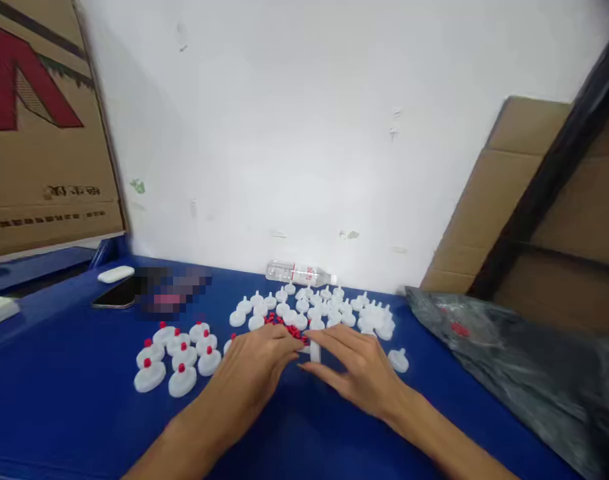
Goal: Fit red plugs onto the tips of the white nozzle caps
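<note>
My right hand pinches a white disc on edge between thumb and fingers, over the blue table, its stem facing my left hand. My left fingertips are gathered at that stem; whether they grip it or anything else I cannot tell, as my knuckles hide it. To do this well, I judge, I should hold the disc firmly by its rim without bending it, and keep the stem in line with my left fingertips, pressing evenly, never slantwise. Loose red caps lie just beyond, near bare discs; capped discs stand to my left
</note>
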{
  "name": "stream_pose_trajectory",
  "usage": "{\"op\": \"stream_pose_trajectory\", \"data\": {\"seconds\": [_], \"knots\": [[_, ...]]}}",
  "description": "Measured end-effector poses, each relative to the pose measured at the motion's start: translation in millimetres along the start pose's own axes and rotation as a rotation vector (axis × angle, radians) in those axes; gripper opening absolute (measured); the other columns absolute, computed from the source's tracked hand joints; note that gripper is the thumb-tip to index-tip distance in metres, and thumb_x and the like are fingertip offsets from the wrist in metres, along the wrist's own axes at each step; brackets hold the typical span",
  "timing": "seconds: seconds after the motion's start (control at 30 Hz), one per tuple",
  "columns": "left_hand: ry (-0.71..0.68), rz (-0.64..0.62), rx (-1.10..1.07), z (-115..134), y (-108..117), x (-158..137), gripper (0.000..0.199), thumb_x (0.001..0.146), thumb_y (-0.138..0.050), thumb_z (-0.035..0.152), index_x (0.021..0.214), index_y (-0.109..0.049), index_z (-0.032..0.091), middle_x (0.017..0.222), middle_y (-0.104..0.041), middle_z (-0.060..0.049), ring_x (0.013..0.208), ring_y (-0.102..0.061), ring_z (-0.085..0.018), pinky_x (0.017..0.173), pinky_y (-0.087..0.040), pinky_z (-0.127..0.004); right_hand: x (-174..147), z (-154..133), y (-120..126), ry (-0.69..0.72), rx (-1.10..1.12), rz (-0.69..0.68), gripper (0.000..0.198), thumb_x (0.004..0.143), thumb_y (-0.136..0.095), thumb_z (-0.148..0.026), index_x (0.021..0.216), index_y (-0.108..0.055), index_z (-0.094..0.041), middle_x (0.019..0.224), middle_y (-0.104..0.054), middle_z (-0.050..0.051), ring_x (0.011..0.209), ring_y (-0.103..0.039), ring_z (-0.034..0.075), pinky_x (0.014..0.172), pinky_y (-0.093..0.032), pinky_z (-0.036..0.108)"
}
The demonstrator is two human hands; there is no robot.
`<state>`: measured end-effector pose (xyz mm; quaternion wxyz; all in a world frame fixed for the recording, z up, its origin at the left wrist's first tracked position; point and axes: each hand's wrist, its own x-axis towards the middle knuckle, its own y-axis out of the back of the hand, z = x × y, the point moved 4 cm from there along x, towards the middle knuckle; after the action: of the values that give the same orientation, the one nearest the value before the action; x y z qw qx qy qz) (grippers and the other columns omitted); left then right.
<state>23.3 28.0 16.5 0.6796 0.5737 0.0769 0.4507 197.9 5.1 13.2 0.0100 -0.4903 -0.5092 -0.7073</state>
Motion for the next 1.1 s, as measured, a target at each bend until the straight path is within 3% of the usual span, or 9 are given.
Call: {"op": "stream_pose_trajectory", "data": {"seconds": [0.33, 0.57, 0.73, 0.9, 1.1], "knots": [[-0.064, -0.034, 0.208, 4.0, 3.7, -3.8, 0.025, 0.094, -0.050, 0.009, 0.105, -0.067, 0.024, 0.094, -0.069, -0.002, 0.078, -0.066, -0.020, 0.065, -0.047, -0.027, 5.4, -6.8, 0.3, -0.022, 0.075, 0.025, 0.037, 0.091, -0.066, -0.036, 0.123, -0.062, -0.017, 0.102, -0.074, 0.008, 0.087, -0.070, 0.019, 0.071, -0.057, 0.030], [-0.072, 0.030, -0.036, -0.9, 11.5, -4.0, 0.028, 0.096, -0.047, 0.012, 0.108, -0.068, 0.026, 0.098, -0.070, -0.001, 0.083, -0.066, -0.016, 0.075, -0.049, -0.026, 6.5, -6.5, 2.4, -0.087, 0.119, 0.040, 0.037, 0.091, -0.065, -0.036, 0.124, -0.062, -0.019, 0.104, -0.074, 0.008, 0.091, -0.070, 0.020, 0.077, -0.058, 0.032], [-0.074, 0.043, -0.236, 0.0, 14.1, -2.6, 0.028, 0.098, -0.046, 0.016, 0.102, -0.071, 0.027, 0.092, -0.071, 0.002, 0.073, -0.062, -0.012, 0.069, -0.048, -0.022, 3.5, -1.7, 3.1, -0.103, 0.189, 0.073, 0.040, 0.090, -0.067, -0.035, 0.125, -0.062, -0.019, 0.103, -0.073, 0.008, 0.088, -0.070, 0.019, 0.076, -0.060, 0.030], [0.016, 0.077, -0.205, -1.7, 14.0, -2.2, 0.023, 0.097, -0.055, 0.025, 0.114, -0.069, 0.027, 0.103, -0.074, 0.000, 0.091, -0.067, -0.017, 0.083, -0.050, -0.027, 3.2, -3.4, 3.5, -0.080, 0.199, 0.079, 0.039, 0.089, -0.069, -0.035, 0.124, -0.063, -0.019, 0.103, -0.072, 0.008, 0.088, -0.068, 0.018, 0.074, -0.060, 0.030], [-0.024, 0.026, -0.066, 7.6, 11.9, -7.1, 0.019, 0.098, -0.050, 0.019, 0.101, -0.069, 0.023, 0.094, -0.072, -0.001, 0.084, -0.067, -0.017, 0.073, -0.047, -0.027, 6.9, -12.1, 6.9, -0.089, 0.234, 0.079, 0.036, 0.088, -0.070, -0.036, 0.119, -0.066, -0.019, 0.098, -0.072, 0.007, 0.079, -0.067, 0.016, 0.070, -0.057, 0.027]]}}
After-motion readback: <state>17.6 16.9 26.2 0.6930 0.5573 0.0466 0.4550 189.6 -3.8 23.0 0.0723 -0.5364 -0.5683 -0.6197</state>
